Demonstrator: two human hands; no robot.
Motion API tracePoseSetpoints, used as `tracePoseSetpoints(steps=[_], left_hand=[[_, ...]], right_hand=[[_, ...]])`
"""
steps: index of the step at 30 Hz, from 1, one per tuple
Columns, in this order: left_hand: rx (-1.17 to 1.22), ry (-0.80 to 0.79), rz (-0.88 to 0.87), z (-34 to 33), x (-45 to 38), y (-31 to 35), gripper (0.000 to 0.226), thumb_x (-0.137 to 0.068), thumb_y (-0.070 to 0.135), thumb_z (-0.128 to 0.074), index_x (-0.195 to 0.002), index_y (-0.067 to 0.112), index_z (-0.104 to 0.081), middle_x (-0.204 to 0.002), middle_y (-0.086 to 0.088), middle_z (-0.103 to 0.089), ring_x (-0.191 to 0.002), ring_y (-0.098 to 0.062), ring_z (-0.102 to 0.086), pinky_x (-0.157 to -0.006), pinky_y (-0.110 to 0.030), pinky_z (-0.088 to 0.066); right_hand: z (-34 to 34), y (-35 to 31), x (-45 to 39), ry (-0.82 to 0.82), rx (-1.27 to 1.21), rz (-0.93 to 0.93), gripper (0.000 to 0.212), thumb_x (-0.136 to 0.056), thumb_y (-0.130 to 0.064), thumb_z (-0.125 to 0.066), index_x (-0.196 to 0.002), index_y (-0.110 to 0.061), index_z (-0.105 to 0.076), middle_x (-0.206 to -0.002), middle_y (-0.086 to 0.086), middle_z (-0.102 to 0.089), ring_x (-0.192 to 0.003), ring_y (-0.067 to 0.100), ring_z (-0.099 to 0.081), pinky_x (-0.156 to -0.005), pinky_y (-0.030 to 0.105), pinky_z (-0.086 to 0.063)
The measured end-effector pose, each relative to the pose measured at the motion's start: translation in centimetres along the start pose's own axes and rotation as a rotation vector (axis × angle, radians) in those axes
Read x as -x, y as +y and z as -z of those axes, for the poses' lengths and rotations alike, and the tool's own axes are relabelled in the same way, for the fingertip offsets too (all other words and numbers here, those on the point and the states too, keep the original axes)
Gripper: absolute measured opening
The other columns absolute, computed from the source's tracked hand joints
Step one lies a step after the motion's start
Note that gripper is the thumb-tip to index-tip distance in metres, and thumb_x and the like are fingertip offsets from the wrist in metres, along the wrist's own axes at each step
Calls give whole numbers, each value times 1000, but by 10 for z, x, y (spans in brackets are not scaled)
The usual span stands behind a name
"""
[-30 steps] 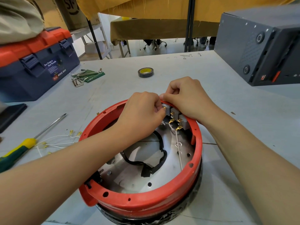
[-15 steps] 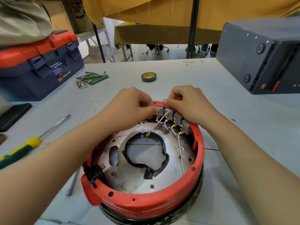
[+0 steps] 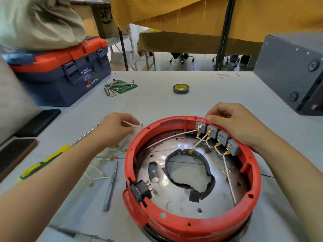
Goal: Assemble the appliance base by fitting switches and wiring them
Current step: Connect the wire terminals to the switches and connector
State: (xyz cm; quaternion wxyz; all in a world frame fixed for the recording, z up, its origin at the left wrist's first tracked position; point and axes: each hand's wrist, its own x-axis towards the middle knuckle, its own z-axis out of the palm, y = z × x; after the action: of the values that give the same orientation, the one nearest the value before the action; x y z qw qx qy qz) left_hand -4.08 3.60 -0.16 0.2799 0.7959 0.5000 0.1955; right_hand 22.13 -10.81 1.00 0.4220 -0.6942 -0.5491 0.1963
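The round red appliance base [image 3: 188, 222] lies open side up on the table, with a shiny metal plate inside. Several grey switches [image 3: 216, 137] sit in a row along its far right rim, brass terminals facing inward. White wires [image 3: 167, 139] run from them across the plate. My right hand [image 3: 234, 124] rests over the rim above the switches, fingers curled on the red edge. My left hand [image 3: 115, 130] is outside the base on the left and pinches a loose white wire [image 3: 134, 124] with a brass terminal, above a pile of similar wires [image 3: 103, 159].
A yellow-green screwdriver [image 3: 43, 163] and grey tweezers [image 3: 111, 186] lie left of the base. Farther back are a roll of tape [image 3: 180, 88], hex keys on a green pouch [image 3: 118, 86], a blue-orange toolbox [image 3: 57, 72] and a dark grey box [image 3: 293, 70] at right.
My left hand has left the switches and moved left, out of the base, to the loose wires, where it pinches one. My right hand stays on the rim. One more wire hangs from the switches.
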Motion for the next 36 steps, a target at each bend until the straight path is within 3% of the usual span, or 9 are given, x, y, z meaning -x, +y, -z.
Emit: tracePoseSetpoints(steps=[2,4,10,16,21,24,27,30,36], left_hand=[[-87,-1,5,2,-5,-7,19,-85,10,-64,-94,26,-68,-100,-4,-69,-92,-20,-63,-68,-23,-47],[-159,-5,3,2,-8,-11,21,-85,10,-64,-101,23,-69,-106,-1,-66,-92,-17,-62,-74,-24,-43],[-216,11,10,-5,-13,-8,13,-80,15,-71,-92,12,-69,-82,-1,-63,-71,-12,-54,-57,-20,-39],[-176,-41,73,-7,-17,-3,8,-81,6,-67,-84,2,-73,-84,-10,-72,-61,-14,-60,-49,-17,-47],[-109,-8,49,-4,-12,-8,14,-84,10,-65,-97,8,-71,-89,-6,-68,-71,-17,-60,-56,-19,-45],[-71,37,7,2,-10,-10,15,-87,11,-62,-98,13,-72,-77,0,-60,-69,-14,-51,-65,-23,-40],[-2,87,-45,11,-7,-8,10,-87,15,-64,-89,19,-73,-73,2,-60,-68,-14,-52,-63,-26,-42],[54,139,-50,18,-3,-5,7,-86,24,-67,-81,25,-71,-75,7,-64,-64,-6,-53,-51,-18,-37],[168,159,-91,30,5,6,9,-85,25,-68,-76,25,-70,-68,5,-64,-54,-1,-51,-50,-12,-42]], right_hand=[[0,-2,0,-6,8,-4,7,-87,-21,-64,-81,-20,-69,-84,5,-69,-86,26,-63,-83,40,-49],[0,-3,0,-9,4,-8,7,-87,-19,-64,-82,-19,-69,-84,7,-69,-86,28,-63,-84,41,-48],[-1,-3,1,-6,-8,-13,9,-88,-17,-64,-81,-18,-68,-83,8,-70,-85,28,-64,-84,40,-49],[-1,-3,1,-8,-1,-13,9,-88,-18,-63,-80,-20,-68,-82,4,-70,-84,27,-65,-84,41,-49],[-1,-4,1,-8,4,-16,10,-88,-19,-63,-81,-20,-68,-82,5,-70,-84,26,-65,-83,40,-49],[0,-4,1,-11,5,-15,10,-88,-20,-63,-81,-21,-68,-83,4,-70,-83,25,-65,-82,40,-49],[0,-3,1,-10,5,-16,9,-88,-19,-63,-81,-20,-68,-83,6,-69,-84,27,-64,-83,41,-49],[0,-3,1,-11,8,-14,9,-88,-19,-63,-81,-21,-68,-84,7,-69,-85,27,-64,-83,40,-49],[0,-2,0,-10,10,-7,9,-88,-20,-64,-80,-22,-68,-83,5,-69,-84,26,-64,-82,38,-48]])
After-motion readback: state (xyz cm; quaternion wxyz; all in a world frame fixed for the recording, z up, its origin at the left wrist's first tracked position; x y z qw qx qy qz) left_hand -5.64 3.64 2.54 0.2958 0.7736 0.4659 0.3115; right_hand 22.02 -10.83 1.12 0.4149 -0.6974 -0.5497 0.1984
